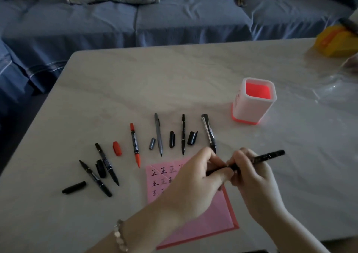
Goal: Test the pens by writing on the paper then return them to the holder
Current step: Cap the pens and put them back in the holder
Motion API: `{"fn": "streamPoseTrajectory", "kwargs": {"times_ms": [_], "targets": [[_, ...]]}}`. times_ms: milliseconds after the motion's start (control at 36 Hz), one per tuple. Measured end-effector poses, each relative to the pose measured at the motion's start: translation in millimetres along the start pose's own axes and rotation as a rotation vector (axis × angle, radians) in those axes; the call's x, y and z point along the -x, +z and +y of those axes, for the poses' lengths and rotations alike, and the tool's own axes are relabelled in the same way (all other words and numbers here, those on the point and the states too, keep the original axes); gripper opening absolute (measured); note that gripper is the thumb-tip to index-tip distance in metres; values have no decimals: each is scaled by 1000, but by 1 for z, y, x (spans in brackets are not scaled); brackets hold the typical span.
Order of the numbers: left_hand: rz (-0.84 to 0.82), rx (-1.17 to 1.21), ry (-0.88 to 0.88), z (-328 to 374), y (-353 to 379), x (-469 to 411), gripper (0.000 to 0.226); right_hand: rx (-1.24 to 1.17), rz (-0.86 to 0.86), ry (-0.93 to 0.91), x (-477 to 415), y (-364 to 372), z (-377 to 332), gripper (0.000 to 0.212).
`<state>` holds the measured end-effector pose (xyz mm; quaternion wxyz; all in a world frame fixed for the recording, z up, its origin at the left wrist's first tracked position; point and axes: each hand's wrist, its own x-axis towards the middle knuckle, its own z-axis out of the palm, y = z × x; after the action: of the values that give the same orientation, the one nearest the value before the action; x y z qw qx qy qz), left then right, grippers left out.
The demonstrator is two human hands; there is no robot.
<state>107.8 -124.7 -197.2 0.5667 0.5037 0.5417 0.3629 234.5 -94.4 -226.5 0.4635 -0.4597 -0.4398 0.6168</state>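
Both hands hold one black pen [267, 156] above the pink paper [205, 223]. My right hand [251, 177] grips its barrel, and my left hand [193, 179] pinches its near end, where the cap or tip is hidden by my fingers. The paper carries rows of written characters at its top left. Several uncapped pens lie in a row on the table beyond the paper, among them a red marker [135, 145], a grey pen [158, 134] and black pens [209, 133], with loose caps [117, 148] between them. The white and red pen holder [253, 102] stands empty at the right.
The marble table [174, 82] ends at a blue sofa [135, 20] behind it. A yellow object [337, 41] and clear plastic wrap [337, 82] lie at the far right corner. A bracelet is on my left wrist.
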Motion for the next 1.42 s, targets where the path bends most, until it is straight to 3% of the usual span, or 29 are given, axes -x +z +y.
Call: {"fn": "streamPoseTrajectory", "kwargs": {"times_ms": [56, 111, 167, 306, 417, 472, 556, 694, 778, 806, 833, 917, 972, 1028, 1083, 1139, 1250, 1306, 1417], "targets": [[40, -99, 60, -1, 5, -8, 6, -136, -57, 102, -2, 1, 6, 15], [86, -230, 105, -6, 8, -18, 3, -241, -110, 181, -6, -2, 9, 34], [106, -338, 153, -13, 9, -27, 17, -247, -62, 214, -12, -6, 8, 23], [188, -644, 270, -25, -4, -44, 32, 118, 148, 132, -50, -30, -13, 20], [303, -813, 316, -26, -19, -58, 27, 640, 283, -55, -95, -71, -54, 21], [355, -933, 304, -27, -25, -70, 27, 936, 300, -141, -111, -85, -77, 26], [371, -1126, 197, -32, -31, -90, 30, 1219, 292, -123, -126, -86, -99, 29], [343, -1346, 55, -40, -30, -112, 28, 1311, 304, -98, -144, -81, -94, 18], [317, -1416, 34, -44, -24, -117, 28, 1292, 280, -129, -150, -78, -82, 27], [307, -1428, 29, -45, -23, -119, 27, 1267, 283, -137, -151, -77, -78, 19], [298, -1433, 21, -46, -21, -119, 25, 1229, 293, -144, -150, -77, -74, 14], [290, -1412, -7, -48, -16, -121, 15, 1097, 356, -154, -136, -77, -65, 39], [308, -1365, -22, -50, -13, -120, 3, 1096, 418, -268, -117, -74, -59, 38], [340, -1327, -6, -55, -12, -117, 15, 1106, 419, -388, -98, -68, -49, 35], [356, -1284, 31, -59, -12, -116, 13, 1105, 335, -418, -85, -59, -35, 30], [358, -1217, 68, -63, -13, -113, 9, 1112, 224, -351, -82, -50, -17, 25], [357, -943, 39, -61, -17, -107, 27, 1144, -7, -104, -95, -26, 11, 30], [449, -793, 45, -56, -22, -104, 33, 1173, -59, -12, -105, -12, 20, 37], [674, -549, 101, -41, -38, -88, 23, 1265, -59, 134, -123, 12, 27, 43]]}}
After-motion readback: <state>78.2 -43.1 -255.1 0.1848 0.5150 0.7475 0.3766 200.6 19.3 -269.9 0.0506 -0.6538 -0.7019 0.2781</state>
